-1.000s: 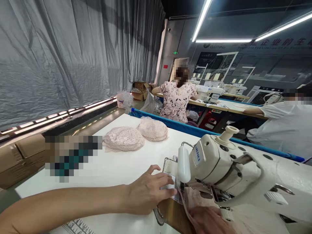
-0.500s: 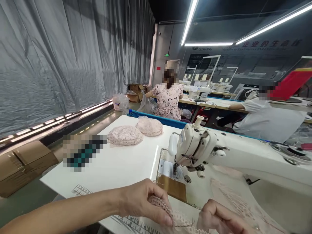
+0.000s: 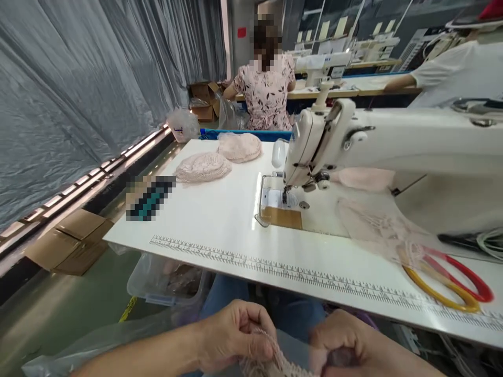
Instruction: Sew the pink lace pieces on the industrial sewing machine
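Over my lap, below the table edge, my left hand [image 3: 239,337] pinches a pale pink lace piece [image 3: 277,361] between thumb and fingers. To its right, my right hand [image 3: 346,343] is closed and smeared by motion; the lace runs toward it, but what its fingers hold is hidden. The white sewing machine [image 3: 377,139] stands beyond both hands, its presser foot [image 3: 285,195] over a metal plate with no lace beneath. Scissors with red and yellow handles [image 3: 444,293] lie at the right, partly under more pink lace [image 3: 365,225].
Two stacks of lace pieces [image 3: 204,167] lie at the table's far left, near a pixelated object [image 3: 151,199]. A printed ruler [image 3: 251,263] runs along the front edge. Below are a clear plastic bin [image 3: 167,277] and a cardboard box [image 3: 70,241]. Co-workers [image 3: 265,91] sit ahead.
Both hands have come back off the tabletop with the lace, to over my lap. The view has tilted down, bringing the scissors and bin into sight.
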Demonstrator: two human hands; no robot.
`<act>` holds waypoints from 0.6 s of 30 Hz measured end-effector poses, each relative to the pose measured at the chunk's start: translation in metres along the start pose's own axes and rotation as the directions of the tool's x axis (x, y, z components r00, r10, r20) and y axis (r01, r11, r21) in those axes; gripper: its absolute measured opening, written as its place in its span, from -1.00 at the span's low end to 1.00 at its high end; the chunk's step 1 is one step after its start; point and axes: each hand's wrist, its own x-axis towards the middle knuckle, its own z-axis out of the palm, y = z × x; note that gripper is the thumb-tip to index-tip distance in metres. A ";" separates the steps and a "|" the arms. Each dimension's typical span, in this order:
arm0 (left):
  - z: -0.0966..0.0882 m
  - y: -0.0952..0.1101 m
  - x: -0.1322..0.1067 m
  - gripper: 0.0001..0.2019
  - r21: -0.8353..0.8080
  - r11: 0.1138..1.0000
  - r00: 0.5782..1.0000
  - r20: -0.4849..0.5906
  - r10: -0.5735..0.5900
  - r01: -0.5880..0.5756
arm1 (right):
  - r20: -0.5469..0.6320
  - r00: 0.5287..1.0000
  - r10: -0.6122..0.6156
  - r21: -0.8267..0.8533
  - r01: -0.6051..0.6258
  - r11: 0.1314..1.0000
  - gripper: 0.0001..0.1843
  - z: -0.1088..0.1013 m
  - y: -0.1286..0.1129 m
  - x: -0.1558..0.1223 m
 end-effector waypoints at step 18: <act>-0.021 0.000 0.006 -0.62 0.139 0.989 0.992 0.110 -0.062 0.046 | 0.136 0.990 -0.023 -0.048 0.030 0.998 -0.68 -0.015 0.017 -0.005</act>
